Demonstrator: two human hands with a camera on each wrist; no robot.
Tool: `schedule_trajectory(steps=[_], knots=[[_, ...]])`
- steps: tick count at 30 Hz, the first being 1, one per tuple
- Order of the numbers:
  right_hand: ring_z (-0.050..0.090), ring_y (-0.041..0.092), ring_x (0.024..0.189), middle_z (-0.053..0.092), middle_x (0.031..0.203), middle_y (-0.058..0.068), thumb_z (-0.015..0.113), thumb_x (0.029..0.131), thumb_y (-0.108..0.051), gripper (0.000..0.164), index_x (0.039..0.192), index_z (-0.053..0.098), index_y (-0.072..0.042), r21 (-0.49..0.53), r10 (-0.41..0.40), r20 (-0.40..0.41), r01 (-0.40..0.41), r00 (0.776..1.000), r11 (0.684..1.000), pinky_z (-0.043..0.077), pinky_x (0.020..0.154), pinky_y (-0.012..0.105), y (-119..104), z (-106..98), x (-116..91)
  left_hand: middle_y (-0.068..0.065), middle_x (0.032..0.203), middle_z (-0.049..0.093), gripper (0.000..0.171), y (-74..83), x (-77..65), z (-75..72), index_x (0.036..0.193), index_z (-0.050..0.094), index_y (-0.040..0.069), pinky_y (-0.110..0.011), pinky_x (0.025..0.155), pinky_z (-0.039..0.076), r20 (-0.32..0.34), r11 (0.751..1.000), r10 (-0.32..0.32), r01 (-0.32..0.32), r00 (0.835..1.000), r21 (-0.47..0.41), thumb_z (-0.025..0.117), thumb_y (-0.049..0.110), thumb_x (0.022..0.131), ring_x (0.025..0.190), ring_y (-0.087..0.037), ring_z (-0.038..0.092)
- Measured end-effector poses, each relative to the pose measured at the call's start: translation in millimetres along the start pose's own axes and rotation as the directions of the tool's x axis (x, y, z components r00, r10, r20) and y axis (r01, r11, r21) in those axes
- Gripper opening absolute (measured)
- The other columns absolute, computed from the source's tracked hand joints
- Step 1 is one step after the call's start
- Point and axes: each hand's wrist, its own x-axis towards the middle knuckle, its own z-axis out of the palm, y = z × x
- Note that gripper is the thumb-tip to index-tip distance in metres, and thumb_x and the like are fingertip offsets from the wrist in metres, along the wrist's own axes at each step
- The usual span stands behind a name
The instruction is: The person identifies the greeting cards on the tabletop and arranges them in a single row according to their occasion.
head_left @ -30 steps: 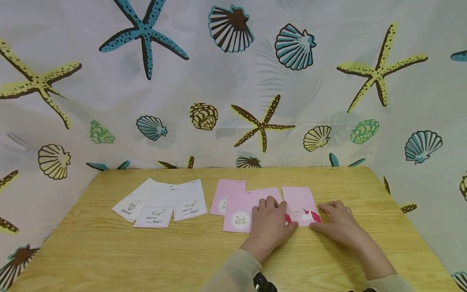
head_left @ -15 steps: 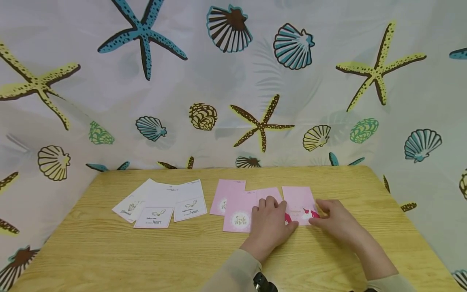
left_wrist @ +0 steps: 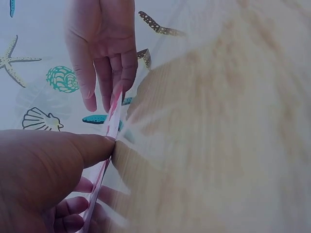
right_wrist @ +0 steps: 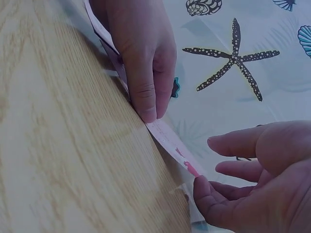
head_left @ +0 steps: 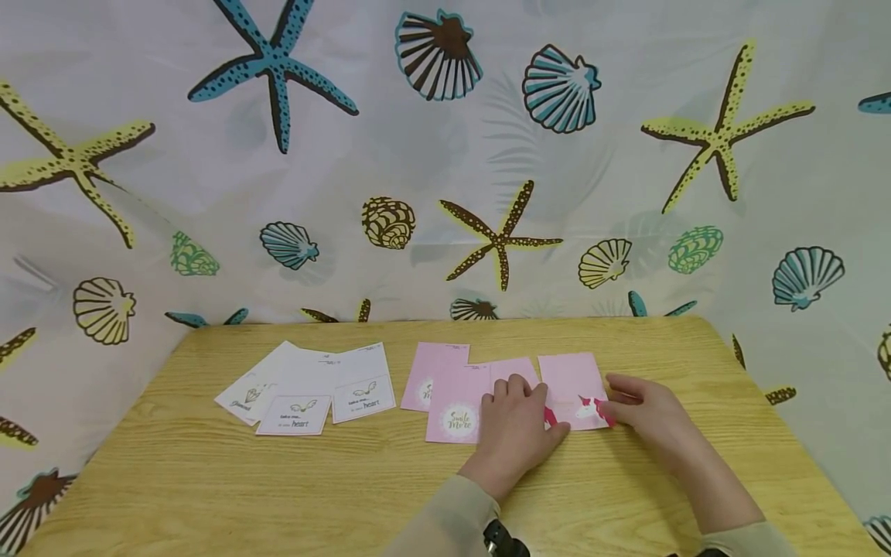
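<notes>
While hands (head_left: pixel 513 429) touch pink cards (head_left: pixel 569 381) | table (head_left: pixel 278 495) bears white cards (head_left: pixel 306 379)

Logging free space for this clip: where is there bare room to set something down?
Widest bare table: in front of the white cards, left of the left sleeve. A smaller patch: between it and the right sleeve. Crowded: the pink cards, left hand over them, right hand at their right edge.

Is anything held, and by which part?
Cannot tell: right hand touches the rightmost card by its right edge; left hand rests over the next card.
</notes>
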Motion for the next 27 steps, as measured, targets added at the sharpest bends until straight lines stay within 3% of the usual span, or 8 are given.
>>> schedule_trajectory(steps=[3, 6, 10, 13, 16, 27], knots=[[0.041, 0.044, 0.155, 0.039, 0.171, 0.029, 0.071, 0.109, -0.017, 0.070, 0.168, 0.038, 0.005, 0.077, 0.013, 0.004, -0.013, 1.000, 0.997, 0.039, 0.124, 0.054, 1.0, -0.1, 1.7, -0.004, 0.124, 0.057, 0.068, 0.2, 0.3, 0.0, 0.149, 0.069, 0.018, -0.042, 0.093, 0.043, -0.001, 1.000, -0.003, 0.003, 1.000, -0.006, 0.076, 0.063, 0.098, 0.112, -0.026, 0.048], [0.048, 0.041, 0.150, 0.043, 0.167, 0.030, 0.070, 0.110, -0.013, 0.070, 0.168, 0.036, 0.006, 0.105, 0.013, 0.006, -0.014, 1.000, 0.994, 0.047, 0.118, 0.044, 2.2, 0.7, 3.1, -0.004, 0.125, 0.057, 0.067, -0.2, 0.2, 0.6, 0.149, 0.069, 0.019, -0.042, 0.093, 0.043, -0.003, 1.000, -0.003, 0.003, 1.000, -0.010, 0.077, 0.063, 0.098, 0.114, -0.026, 0.049], [0.062, 0.033, 0.127, 0.058, 0.150, 0.030, 0.070, 0.109, -0.009, 0.069, 0.167, 0.037, 0.006, 0.057, -0.001, 0.003, 0.001, 1.000, 0.998, 0.058, 0.097, 0.027, 3.0, 3.1, 3.4, -0.004, 0.127, 0.058, 0.068, -0.4, -0.2, 1.0, 0.150, 0.069, 0.019, -0.042, 0.093, 0.043, -0.007, 1.000, -0.002, 0.002, 1.000, -0.007, 0.076, 0.063, 0.098, 0.114, -0.027, 0.049], [0.065, 0.026, 0.107, 0.063, 0.136, 0.027, 0.069, 0.108, -0.004, 0.069, 0.167, 0.036, 0.006, 0.029, -0.018, 0.003, 0.017, 1.000, 0.999, 0.058, 0.085, 0.026, 3.1, 4.9, 2.8, -0.004, 0.126, 0.058, 0.068, -0.6, -0.7, 0.8, 0.149, 0.069, 0.019, -0.042, 0.092, 0.044, -0.009, 1.000, 0.000, 0.000, 1.000, 0.002, 0.075, 0.064, 0.099, 0.113, -0.026, 0.049], [0.065, 0.023, 0.097, 0.063, 0.128, 0.024, 0.067, 0.108, 0.001, 0.067, 0.167, 0.036, 0.005, 0.049, -0.021, -0.007, 0.022, 1.000, 0.999, 0.060, 0.082, 0.028, 3.7, 6.5, 2.0, -0.004, 0.126, 0.057, 0.068, -0.6, -0.8, 0.5, 0.149, 0.069, 0.018, -0.042, 0.092, 0.044, -0.006, 1.000, 0.002, -0.002, 1.000, 0.005, 0.075, 0.064, 0.099, 0.113, -0.026, 0.050], [0.061, 0.027, 0.104, 0.056, 0.130, 0.022, 0.063, 0.108, 0.004, 0.066, 0.169, 0.038, -0.002, 0.081, -0.004, -0.083, 0.011, 0.997, 0.997, 0.060, 0.082, 0.027, 5.5, 2.0, 3.1, -0.005, 0.126, 0.061, 0.066, -1.7, -0.3, -1.0, 0.147, 0.072, 0.019, -0.043, 0.091, 0.044, -0.036, 1.000, 0.017, -0.017, 0.999, -0.007, 0.072, 0.066, 0.101, 0.111, -0.027, 0.052]])
